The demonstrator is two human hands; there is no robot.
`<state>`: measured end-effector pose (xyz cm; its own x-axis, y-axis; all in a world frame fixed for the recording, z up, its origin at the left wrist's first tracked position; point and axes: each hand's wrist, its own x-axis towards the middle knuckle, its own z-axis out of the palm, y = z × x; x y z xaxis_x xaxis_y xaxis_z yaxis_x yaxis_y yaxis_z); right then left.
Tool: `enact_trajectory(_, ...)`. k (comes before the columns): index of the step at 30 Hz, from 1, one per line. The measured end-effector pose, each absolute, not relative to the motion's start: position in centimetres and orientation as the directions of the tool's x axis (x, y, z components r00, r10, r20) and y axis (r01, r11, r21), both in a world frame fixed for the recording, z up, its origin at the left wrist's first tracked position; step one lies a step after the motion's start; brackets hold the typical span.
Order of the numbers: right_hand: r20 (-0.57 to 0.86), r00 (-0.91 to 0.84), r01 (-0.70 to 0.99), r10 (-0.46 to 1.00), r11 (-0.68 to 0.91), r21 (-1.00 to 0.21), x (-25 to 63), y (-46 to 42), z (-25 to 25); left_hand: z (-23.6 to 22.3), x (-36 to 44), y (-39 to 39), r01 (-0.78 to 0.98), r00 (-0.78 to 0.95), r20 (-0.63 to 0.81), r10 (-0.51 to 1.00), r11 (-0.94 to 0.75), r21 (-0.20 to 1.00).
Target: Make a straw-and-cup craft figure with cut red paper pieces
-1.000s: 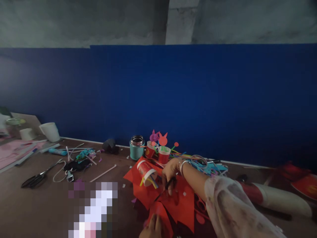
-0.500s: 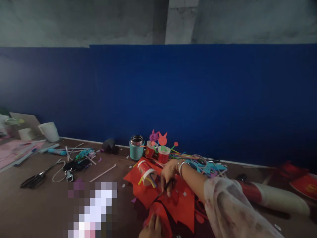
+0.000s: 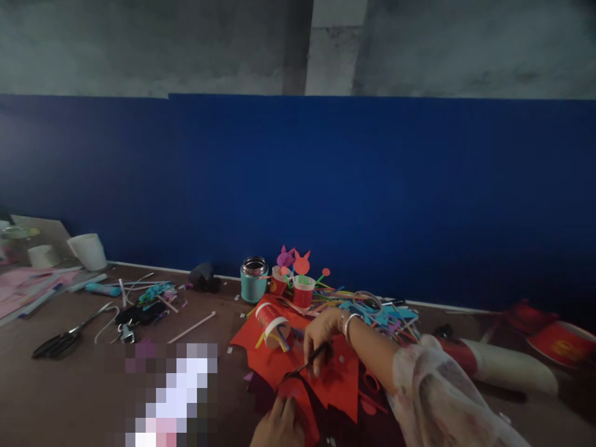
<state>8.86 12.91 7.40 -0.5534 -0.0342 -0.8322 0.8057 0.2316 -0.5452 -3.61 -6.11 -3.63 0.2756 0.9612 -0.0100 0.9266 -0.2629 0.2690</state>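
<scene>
My right hand, with a bangle at the wrist, is closed round dark-handled scissors. Their blades point down and left, at the upper edge of a red paper piece. That piece is gripped by my left hand at the bottom of the view, fingers bent onto it. Under and behind my right hand lies a larger sheet of red paper with jagged cut edges. A red and white paper cup lies tipped on this sheet, coloured strips sticking out of its mouth.
Behind stand a teal flask and two decorated cups, the nearer cup with a red animal head. Blue paper scraps and coloured strips lie to the right, near a rolled tube. Black scissors lie at left. A blue panel closes the back.
The view has shifted slightly, so most things sit a little further left. My left hand and its red piece have come up a little closer to the scissors, which stay in my right hand.
</scene>
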Motion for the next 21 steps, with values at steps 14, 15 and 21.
enact_trajectory(14,-0.634,-0.572,0.777,0.520,0.096,-0.622,13.8,6.2,7.3,-1.8,-5.0,-5.6,0.832,0.265,0.256,0.930,-0.354,0.427)
enact_trajectory(15,-0.634,-0.559,0.778,0.534,0.072,-0.625,14.1,5.6,7.1,-1.3,-5.1,-5.4,0.822,0.251,0.237,0.939,-0.336,0.461)
enact_trajectory(21,-0.622,-0.584,0.640,0.522,-0.174,-0.748,15.8,3.2,4.3,0.8,-5.2,-4.2,0.699,0.290,0.155,0.945,-0.319,0.640)
